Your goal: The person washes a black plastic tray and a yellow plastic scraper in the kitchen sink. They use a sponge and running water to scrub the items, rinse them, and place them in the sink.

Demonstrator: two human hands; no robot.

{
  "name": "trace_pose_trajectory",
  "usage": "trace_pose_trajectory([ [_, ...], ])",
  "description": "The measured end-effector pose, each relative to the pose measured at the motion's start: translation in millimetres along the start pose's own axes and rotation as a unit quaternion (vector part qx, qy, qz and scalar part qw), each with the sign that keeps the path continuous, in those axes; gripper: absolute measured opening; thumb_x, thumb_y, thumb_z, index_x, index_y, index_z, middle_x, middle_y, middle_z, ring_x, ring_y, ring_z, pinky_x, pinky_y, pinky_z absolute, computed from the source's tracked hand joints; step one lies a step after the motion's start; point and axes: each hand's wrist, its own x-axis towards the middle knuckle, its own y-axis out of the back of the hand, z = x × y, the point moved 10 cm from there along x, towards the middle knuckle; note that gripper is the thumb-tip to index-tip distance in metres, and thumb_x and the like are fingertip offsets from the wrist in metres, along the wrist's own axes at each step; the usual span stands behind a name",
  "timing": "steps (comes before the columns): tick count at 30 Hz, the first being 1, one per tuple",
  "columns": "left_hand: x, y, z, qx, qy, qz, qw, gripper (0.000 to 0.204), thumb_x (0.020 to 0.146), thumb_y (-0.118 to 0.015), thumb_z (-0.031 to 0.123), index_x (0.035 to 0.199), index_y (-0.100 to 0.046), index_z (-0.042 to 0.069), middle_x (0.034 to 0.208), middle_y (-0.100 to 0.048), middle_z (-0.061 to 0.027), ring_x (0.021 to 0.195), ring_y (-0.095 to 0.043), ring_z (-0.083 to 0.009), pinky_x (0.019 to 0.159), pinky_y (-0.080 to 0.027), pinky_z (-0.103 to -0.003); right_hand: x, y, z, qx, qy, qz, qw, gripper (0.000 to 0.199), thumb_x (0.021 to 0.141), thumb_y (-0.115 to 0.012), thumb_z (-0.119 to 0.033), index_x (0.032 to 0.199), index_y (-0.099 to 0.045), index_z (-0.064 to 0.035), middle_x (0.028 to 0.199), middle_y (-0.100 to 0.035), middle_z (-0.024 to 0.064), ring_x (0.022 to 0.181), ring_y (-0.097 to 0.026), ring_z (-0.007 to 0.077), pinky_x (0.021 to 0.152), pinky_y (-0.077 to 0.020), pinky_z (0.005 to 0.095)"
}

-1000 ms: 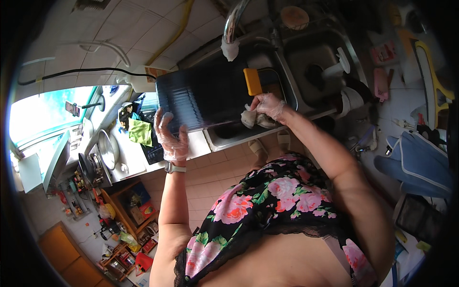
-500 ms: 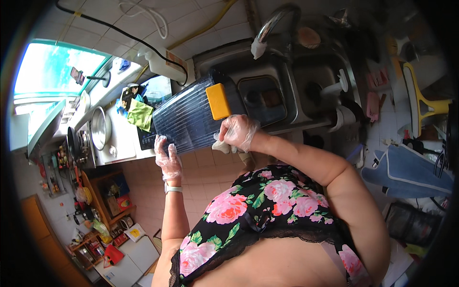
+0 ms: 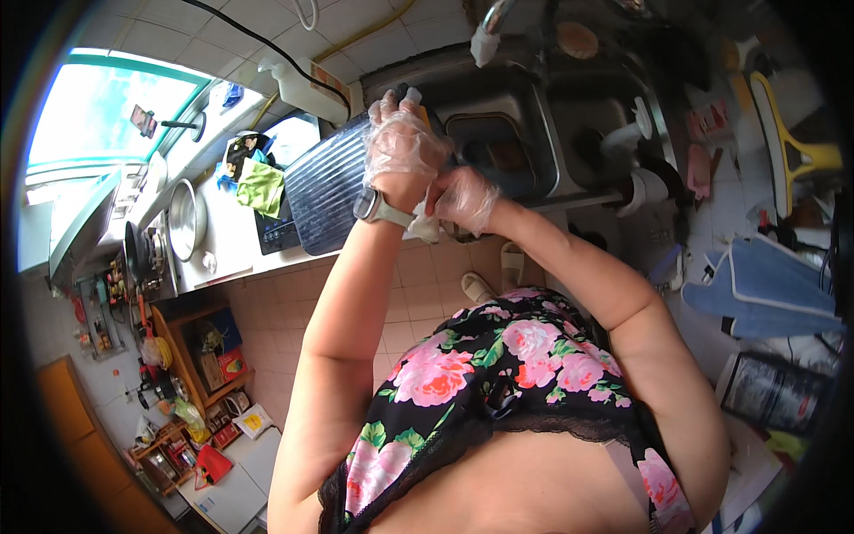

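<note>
My left hand (image 3: 405,138), in a clear plastic glove, lies over a yellow block (image 3: 426,117), its fingers reaching past the far edge. Only a sliver of the block shows beside the hand. Under it lies a dark, shiny ridged panel (image 3: 325,200), sloping across the counter by the sink. Close to the left wrist, my gloved right hand (image 3: 467,198) is closed on a crumpled off-white cloth (image 3: 425,224), which hangs below the fingers. A watch (image 3: 366,205) is on my left wrist.
A double steel sink (image 3: 553,133) with a faucet (image 3: 487,40) stands right of the panel. Left are a green cloth (image 3: 260,187), a steel bowl (image 3: 185,221) and a white jug (image 3: 302,84). A yellow-handled squeegee (image 3: 787,151) hangs at the far right.
My left hand has moved from the panel's near edge up and right onto the yellow block. The right hand stays closed on the cloth. The view has shifted, with the faucet higher.
</note>
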Motion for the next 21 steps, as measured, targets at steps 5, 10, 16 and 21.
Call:
trace_pose_trajectory([
  [5, 6.5, -11.9, -6.1, -0.032, -0.033, 0.008, 0.999, 0.062, 0.072, -0.075, 0.019, 0.128, -0.057, 0.002, 0.127, -0.058, -0.0268, 0.120, -0.057, -0.0408, 0.101, -0.049, -0.043, -35.3, 26.0, 26.5, 0.251, -0.066, 0.034, 0.965, 0.007, 0.077, -0.064, -0.003, 0.082, -0.070, -0.0024, 0.099, -0.070, 0.0112, 0.082, -0.066, 0.0168, 0.065, -0.0546, 0.0281],
  [10, -3.7, 11.3, 6.7, -0.039, -0.012, 0.021, 0.999, 0.051, 0.072, -0.071, 0.015, 0.120, -0.058, -0.001, 0.116, -0.060, -0.0230, 0.109, -0.058, -0.0403, 0.096, -0.049, -0.043, -45.1, 76.1, 97.4, 0.378, -0.135, 0.126, 0.907, 0.009, 0.088, -0.055, -0.003, 0.094, -0.061, -0.0053, 0.093, -0.065, 0.0060, 0.089, -0.067, 0.0184, 0.076, -0.0556, 0.0286],
  [16, -21.1, 19.6, -3.9, -0.101, -0.008, 0.030, 0.994, 0.059, 0.073, -0.067, 0.009, 0.130, -0.051, 0.004, 0.115, -0.060, -0.0226, 0.105, -0.063, -0.0364, 0.089, -0.052, -0.040, 17.6, 72.6, 119.9, 0.025, 0.016, 0.190, 0.981, 0.018, 0.081, -0.055, 0.002, 0.093, -0.068, -0.0039, 0.096, -0.069, 0.0078, 0.089, -0.068, 0.0203, 0.080, -0.0559, 0.0324],
  [21, -34.5, 19.4, -14.5, -0.267, 0.050, -0.014, 0.962, 0.046, 0.081, -0.051, -0.008, 0.124, -0.051, 0.008, 0.097, -0.056, -0.0063, 0.074, -0.055, -0.0131, 0.071, -0.050, -0.028, 26.2, -39.6, 126.8, -0.385, 0.236, -0.126, 0.883, 0.017, 0.081, -0.062, -0.010, 0.094, -0.074, -0.0095, 0.103, -0.068, 0.0136, 0.097, -0.067, 0.0328, 0.085, -0.0564, 0.0400],
])
